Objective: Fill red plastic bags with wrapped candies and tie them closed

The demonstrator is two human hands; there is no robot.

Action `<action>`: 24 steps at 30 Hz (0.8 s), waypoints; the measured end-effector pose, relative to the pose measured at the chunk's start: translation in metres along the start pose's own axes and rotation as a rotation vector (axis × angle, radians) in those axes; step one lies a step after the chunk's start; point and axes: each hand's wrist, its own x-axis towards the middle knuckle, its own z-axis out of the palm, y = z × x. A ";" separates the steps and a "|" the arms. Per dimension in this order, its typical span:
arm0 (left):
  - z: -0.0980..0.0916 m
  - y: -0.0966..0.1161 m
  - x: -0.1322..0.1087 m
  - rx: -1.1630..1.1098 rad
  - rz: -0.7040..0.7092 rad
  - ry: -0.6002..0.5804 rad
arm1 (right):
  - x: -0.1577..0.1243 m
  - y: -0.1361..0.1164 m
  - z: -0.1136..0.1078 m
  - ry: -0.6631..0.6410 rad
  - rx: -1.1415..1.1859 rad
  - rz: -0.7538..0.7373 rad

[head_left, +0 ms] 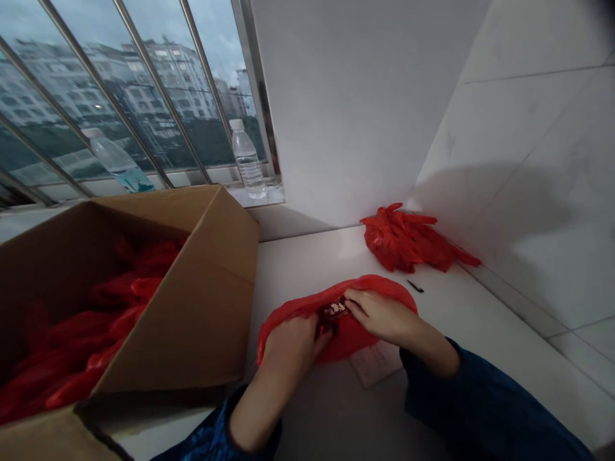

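An opened red plastic bag [354, 338] lies on the white surface in front of me. Inside its mouth is a dark red packet [335, 308] with pale printed characters. My right hand [377, 312] is closed, fingers pinching the packet's right end. From the other side my left hand [294, 339] reaches into the bag at the packet's left end; its thumb shows, but the fingertips are hidden by the bag, and the hand looks curled round the packet. A pale card with faint red marks [377, 363] lies partly beneath the bag's near edge.
At left stands an open cardboard box [225, 288] holding several red bags [120, 314]. Crumpled red bags [403, 240] lie against the back wall, near a small black object [416, 286]. Two water bottles [248, 163] stand by the barred window. A tiled wall [542, 192] bounds the right.
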 end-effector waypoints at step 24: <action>-0.018 -0.009 -0.009 -1.181 0.320 0.295 | -0.019 -0.028 -0.041 -0.135 0.679 -0.051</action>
